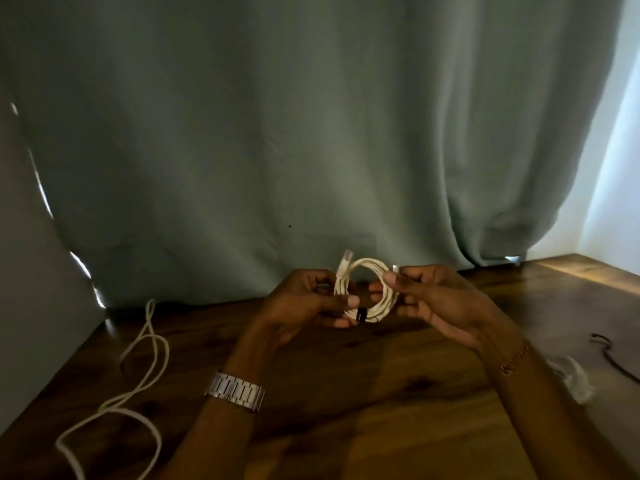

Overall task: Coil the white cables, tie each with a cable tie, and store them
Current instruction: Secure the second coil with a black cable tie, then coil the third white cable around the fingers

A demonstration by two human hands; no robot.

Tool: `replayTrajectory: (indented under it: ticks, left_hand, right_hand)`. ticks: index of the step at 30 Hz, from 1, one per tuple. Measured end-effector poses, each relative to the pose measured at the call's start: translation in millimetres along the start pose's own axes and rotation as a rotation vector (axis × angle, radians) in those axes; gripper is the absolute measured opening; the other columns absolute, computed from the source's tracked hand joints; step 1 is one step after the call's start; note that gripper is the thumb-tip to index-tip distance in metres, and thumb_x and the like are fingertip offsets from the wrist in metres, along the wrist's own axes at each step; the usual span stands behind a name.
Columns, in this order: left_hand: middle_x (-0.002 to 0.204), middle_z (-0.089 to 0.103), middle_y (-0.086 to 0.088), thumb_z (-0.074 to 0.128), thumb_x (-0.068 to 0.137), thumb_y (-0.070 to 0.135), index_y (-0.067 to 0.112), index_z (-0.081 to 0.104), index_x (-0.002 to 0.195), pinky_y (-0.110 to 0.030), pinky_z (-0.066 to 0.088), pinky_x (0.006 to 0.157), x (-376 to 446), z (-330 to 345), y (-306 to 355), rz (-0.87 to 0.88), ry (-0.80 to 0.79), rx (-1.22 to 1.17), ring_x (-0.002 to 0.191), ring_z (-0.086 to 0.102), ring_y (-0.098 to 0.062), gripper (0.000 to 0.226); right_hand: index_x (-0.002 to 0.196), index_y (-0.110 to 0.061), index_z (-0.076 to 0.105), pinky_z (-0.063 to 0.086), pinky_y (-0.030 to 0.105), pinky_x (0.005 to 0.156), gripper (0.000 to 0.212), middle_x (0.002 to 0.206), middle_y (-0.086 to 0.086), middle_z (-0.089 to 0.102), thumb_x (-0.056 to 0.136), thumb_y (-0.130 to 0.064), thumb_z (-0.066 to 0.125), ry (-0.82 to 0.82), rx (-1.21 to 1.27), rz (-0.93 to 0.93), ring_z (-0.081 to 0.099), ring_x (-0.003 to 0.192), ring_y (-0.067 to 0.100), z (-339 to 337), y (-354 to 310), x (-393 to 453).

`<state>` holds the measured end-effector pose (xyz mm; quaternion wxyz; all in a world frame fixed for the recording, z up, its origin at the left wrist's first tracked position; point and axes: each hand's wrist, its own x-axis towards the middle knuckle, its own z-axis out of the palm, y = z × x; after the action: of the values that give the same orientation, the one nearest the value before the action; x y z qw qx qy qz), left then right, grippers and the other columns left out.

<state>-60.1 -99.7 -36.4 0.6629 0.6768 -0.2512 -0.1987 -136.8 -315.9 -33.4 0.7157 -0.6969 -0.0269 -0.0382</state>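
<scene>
Coiled cable (367, 289), black tie (361, 314) on, pinched by left hand (311, 299) and right hand (433, 299); loose cable (145, 368) left of it uncoiled; storing judged pending.

A dark wooden tabletop (346, 410) with visible grain fills the near half of the scene. Behind its far edge hangs a grey-green curtain (277, 133) in soft folds, its hem meeting the wood. Bright daylight shows past the curtain at far right. On the right, a thin dark cord (613, 358) lies beside a blurred whitish scrap (575, 379).
</scene>
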Motion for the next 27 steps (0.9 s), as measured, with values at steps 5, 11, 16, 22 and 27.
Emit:
replayTrajectory:
  ticks: [5, 11, 16, 22, 27]
  left_hand:
    - [0.108, 0.074, -0.017, 0.074, 0.084, 0.005, 0.004, 0.071, 0.114, -0.038, 0.062, 0.08, 13, 33, -5, 0.067, -0.103, 0.053, 0.097, 0.073, -0.03, 0.029]
    - [0.107, 0.075, 0.006, 0.089, 0.072, 0.018, 0.022, 0.073, 0.115, -0.024, 0.057, 0.084, 41, 86, -18, 0.281, -0.111, 0.499, 0.099, 0.07, -0.01, 0.046]
    - [0.121, 0.07, 0.006, 0.089, 0.069, 0.021, 0.027, 0.066, 0.128, -0.019, 0.049, 0.092, 79, 125, -37, 0.406, -0.079, 0.744, 0.105, 0.063, -0.006, 0.063]
    - [0.091, 0.075, 0.0, 0.071, 0.087, 0.019, 0.028, 0.076, 0.109, -0.034, 0.057, 0.072, 102, 155, -58, 0.473, 0.026, 0.944, 0.078, 0.067, -0.012, 0.025]
    - [0.105, 0.074, -0.004, 0.062, 0.092, 0.022, 0.026, 0.073, 0.115, -0.033, 0.05, 0.075, 116, 162, -85, 0.501, 0.014, 1.141, 0.094, 0.066, -0.022, 0.025]
  right_hand:
    - [0.118, -0.01, 0.072, 0.051, 0.046, 0.102, 0.042, 0.114, 0.006, 0.075, 0.078, -0.024, 0.074, 0.062, -0.177, -0.035, 0.07, 0.11, 0.021, -31, 0, -30]
    - [0.11, -0.031, 0.076, 0.053, 0.023, 0.094, 0.033, 0.105, -0.014, 0.076, 0.077, -0.028, 0.079, 0.219, -0.632, -0.233, 0.07, 0.102, 0.001, -73, 0, -63]
    - [0.099, -0.029, 0.081, 0.041, 0.004, 0.067, 0.024, 0.09, -0.007, 0.078, 0.077, -0.021, 0.084, 0.478, -1.085, -0.299, 0.066, 0.075, -0.001, -107, 20, -64]
    - [0.106, -0.025, 0.079, 0.048, 0.015, 0.068, 0.032, 0.095, 0.008, 0.078, 0.076, -0.013, 0.081, 0.541, -1.272, -0.331, 0.07, 0.079, 0.022, -119, 59, -57]
    - [0.112, -0.015, 0.073, 0.056, 0.039, 0.079, 0.028, 0.104, 0.009, 0.07, 0.088, -0.027, 0.065, 0.544, -1.489, -0.051, 0.062, 0.102, 0.028, -115, 89, -42]
